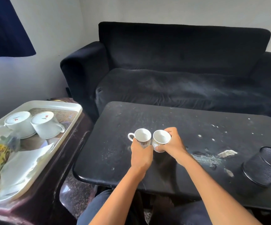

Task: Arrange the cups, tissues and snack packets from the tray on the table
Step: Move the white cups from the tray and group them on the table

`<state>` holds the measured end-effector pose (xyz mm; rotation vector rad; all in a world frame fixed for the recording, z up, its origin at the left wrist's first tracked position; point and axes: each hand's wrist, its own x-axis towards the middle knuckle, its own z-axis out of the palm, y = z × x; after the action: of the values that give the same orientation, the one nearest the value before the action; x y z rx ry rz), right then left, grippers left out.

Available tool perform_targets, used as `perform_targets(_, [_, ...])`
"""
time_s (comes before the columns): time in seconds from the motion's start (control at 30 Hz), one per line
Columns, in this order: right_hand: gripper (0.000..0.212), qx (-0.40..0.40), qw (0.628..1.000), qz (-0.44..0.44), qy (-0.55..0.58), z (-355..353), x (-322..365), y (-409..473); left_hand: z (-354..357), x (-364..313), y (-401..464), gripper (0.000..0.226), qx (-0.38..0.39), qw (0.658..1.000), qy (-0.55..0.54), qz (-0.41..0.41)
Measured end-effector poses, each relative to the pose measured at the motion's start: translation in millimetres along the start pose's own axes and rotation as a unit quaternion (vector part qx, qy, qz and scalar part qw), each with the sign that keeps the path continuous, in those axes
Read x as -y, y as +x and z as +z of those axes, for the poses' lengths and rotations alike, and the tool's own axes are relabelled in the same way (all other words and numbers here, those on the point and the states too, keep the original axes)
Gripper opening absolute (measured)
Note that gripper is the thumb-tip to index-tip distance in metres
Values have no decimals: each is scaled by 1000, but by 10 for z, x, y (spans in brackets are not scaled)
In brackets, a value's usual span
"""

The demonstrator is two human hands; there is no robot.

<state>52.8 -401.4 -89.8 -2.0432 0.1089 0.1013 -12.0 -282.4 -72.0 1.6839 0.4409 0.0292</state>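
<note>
My left hand (140, 157) grips one cup (142, 137), my right hand (173, 143) another cup (160, 140), rims touching; bare tabletop (164, 117) lies beyond both.

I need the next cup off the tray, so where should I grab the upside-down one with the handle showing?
Take the right upturned cup by its handle, which sticks out toward the tray's right rim, nearest the table. Come from that side, since the other upturned cup crowds its left. Both hands hold cups now.

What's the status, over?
Left hand grips left cup, right hand grips right cup. Two cups, tissues on tray. Nothing blocking.
</note>
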Motion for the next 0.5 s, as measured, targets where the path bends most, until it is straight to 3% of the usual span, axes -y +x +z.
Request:
perform_targets(0.17, [65,10,996,14,-82,7,-22,17,-8,1,1,23,4,1000,-13,-7])
perform_targets(0.27, [83,14,987,5,-163,9,19,-13,-2,-6,-4,23,-19,1000,-10,-12])
perform_targets(0.37, [92,-14,976,-29,-214,32,114,-24,-28,-9,-21,41,-45,998,-1,-45])
perform_targets(0.5, [72,-70,972,-97,-201,109,244,-53,-101,11,-64,66,-57,995,78,-3])
